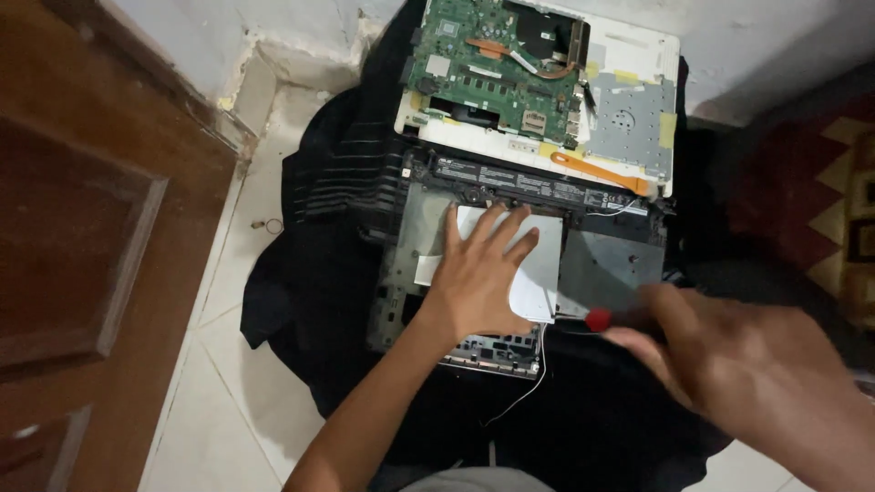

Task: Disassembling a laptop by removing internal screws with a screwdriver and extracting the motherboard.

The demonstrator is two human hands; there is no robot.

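Lying open on a black cloth [310, 301] spread over the pale tiled floor [228, 401], a dismantled laptop is seen in two parts. The lower part, a dark base shell [401, 273] w/ grey metal plating, sits nearest the person; a long black battery bar [538, 187] runs across its top edge, and a white sheet [538, 264] is laid over its middle. The left hand [478, 278] is pressed flat on that sheet, fingers spread, nothing pinched. The right hand [747, 364], blurred, is closed around a screwdriver [597, 319] w/ a red-tipped handle; its shaft is pointed toward the sheet's lower right corner, approx. at the edge of a grey plate [611, 264]. Whether the tip is touching can't be told. A thin white wire [533, 383] is trailed from the shell's lower edge onto the cloth. Beyond the battery, the white upper case [638, 55] is laid face down, w/ a green circuit board [492, 64] on its left, a silver metal bracket [629, 118] on its right, and an orange pry tool [597, 171] resting along its near edge. A wooden door [82, 228] is seen at the left, and a small ring [272, 225] lies on the tile beside the cloth.
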